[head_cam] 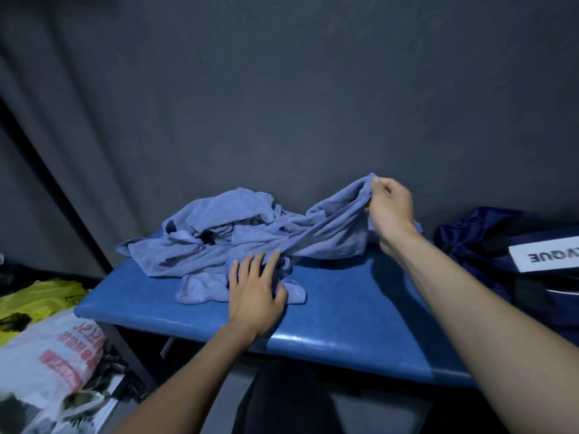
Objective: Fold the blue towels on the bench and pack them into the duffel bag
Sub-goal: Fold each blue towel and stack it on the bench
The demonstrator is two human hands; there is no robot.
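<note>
Left hand is lying flat, palm down, fingers straight and spread, forearm reaching forward. Right hand is raised higher, fingers curled in a pinch, wrist bent, forearm stretching out bare.

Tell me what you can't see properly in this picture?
- Head view: how many towels there are; they are tangled in one heap.
- Duffel bag: cut off by the right edge, label partly gone.
- Left hand covers the cloth beneath.
- Right hand hides the pinched corner.
</note>
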